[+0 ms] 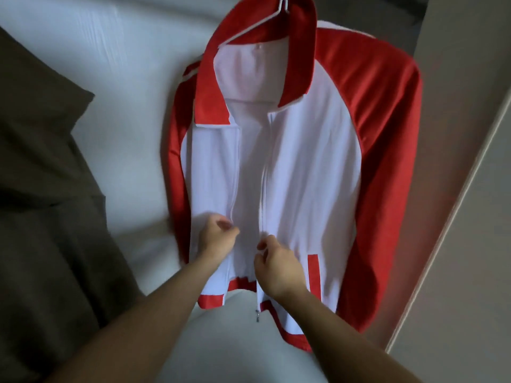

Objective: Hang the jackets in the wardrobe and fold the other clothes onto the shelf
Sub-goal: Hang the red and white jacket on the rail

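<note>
A red and white zip jacket point(304, 167) lies flat on the white bed point(110, 78), front up and unzipped, with a white hanger point(282, 12) inside its red collar. My left hand point(217, 239) pinches the left front edge of the jacket near the hem. My right hand point(276, 268) pinches the right front edge along the zipper. The metal zipper pull point(257, 316) dangles below the hem between my forearms.
A dark brown blanket or pillow point(47, 189) covers the left side of the bed. A pale panel or bed frame edge point(456, 189) runs diagonally along the right, close to the jacket's red sleeve.
</note>
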